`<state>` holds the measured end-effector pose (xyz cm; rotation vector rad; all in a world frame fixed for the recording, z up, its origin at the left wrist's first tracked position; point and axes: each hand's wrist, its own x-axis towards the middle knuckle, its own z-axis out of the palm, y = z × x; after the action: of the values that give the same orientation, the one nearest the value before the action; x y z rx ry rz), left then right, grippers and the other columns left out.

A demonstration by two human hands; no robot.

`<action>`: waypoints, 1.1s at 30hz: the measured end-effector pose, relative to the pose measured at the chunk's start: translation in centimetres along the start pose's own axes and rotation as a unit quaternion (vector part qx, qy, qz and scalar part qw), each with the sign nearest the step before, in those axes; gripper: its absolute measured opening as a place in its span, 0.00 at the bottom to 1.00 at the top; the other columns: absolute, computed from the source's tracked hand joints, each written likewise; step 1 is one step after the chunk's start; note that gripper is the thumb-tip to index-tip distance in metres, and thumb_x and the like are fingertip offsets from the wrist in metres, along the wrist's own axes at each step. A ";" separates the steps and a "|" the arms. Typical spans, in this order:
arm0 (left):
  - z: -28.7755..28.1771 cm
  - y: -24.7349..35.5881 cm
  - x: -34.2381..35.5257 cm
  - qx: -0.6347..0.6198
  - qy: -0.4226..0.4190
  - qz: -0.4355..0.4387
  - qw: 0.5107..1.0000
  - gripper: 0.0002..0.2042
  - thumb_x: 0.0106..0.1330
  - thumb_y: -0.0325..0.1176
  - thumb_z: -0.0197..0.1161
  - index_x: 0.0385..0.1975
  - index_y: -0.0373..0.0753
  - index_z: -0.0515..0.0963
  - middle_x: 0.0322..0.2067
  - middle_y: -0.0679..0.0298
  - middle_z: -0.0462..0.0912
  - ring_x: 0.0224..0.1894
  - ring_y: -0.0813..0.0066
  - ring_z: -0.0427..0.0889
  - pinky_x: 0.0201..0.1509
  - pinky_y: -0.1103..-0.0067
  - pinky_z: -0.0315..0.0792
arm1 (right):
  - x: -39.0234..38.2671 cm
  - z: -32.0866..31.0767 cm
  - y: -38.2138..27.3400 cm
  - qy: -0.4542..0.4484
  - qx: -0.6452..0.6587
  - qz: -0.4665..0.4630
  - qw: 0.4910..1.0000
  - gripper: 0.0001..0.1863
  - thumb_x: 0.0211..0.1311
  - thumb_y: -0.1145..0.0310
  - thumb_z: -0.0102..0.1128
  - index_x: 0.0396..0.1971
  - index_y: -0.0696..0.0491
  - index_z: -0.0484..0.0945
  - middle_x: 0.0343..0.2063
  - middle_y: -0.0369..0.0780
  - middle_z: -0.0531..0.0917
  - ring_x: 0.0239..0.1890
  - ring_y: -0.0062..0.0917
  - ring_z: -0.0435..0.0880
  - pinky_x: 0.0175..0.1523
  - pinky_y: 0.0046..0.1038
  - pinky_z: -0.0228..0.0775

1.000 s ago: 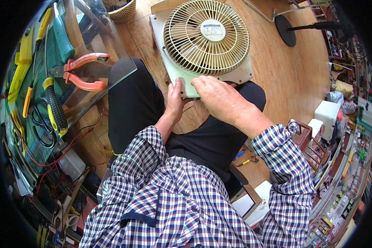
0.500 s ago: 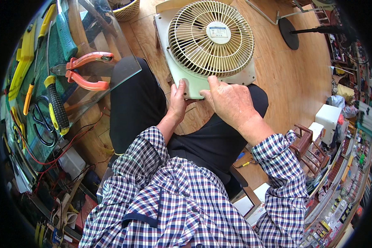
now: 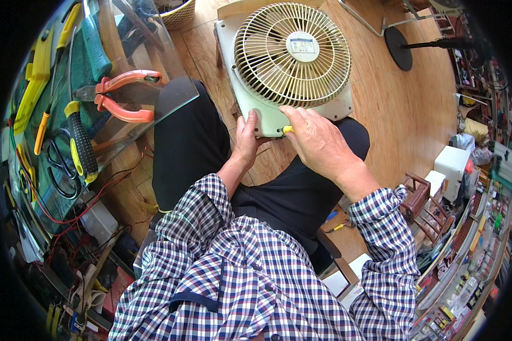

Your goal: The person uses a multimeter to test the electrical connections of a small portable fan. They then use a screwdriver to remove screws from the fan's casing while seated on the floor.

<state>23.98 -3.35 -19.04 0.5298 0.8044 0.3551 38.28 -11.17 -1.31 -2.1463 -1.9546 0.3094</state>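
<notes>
A pale green box fan [image 3: 270, 122] with a round slatted grille [image 3: 261, 54] lies face up just beyond my knees. My left hand [image 3: 246, 136] grips its near edge, with the thumb on top and the fingers mostly hidden underneath. Close beside it, my right hand [image 3: 321, 139] is closed around a yellow screwdriver [image 3: 288, 129]. Only a short yellow part shows past the fingers, pointing at the fan's near edge by a dark screw hole; whether the tip sits in it I cannot tell.
On the glass-topped table [image 3: 170, 111] at left lie red-handled pliers [image 3: 128, 94], black scissors [image 3: 62, 167] and several screwdrivers. A black round stand base [image 3: 397, 49] is on the wooden floor at far right. A small brown stool [image 3: 418, 196] and cluttered shelves line the right.
My right hand has turned and its fingers have shifted, so the yellow part of the screwdriver now shows. The left hand keeps its grip on the fan's edge.
</notes>
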 end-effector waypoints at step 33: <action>0.0 -0.1 -0.4 -0.001 -0.013 0.010 1.000 0.31 0.85 0.61 0.49 0.74 0.44 0.64 0.66 0.57 0.78 0.65 0.60 0.84 0.61 0.59 0.86 | 0.7 -1.7 -0.6 -0.152 -0.021 0.059 0.986 0.17 0.70 0.66 0.68 0.52 0.56 0.77 0.37 0.45 0.88 0.43 0.41 0.89 0.50 0.44 0.78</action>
<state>23.68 -3.60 -18.85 0.5402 0.7740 0.3657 38.31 -10.43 0.52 -2.3655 -2.0038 0.6565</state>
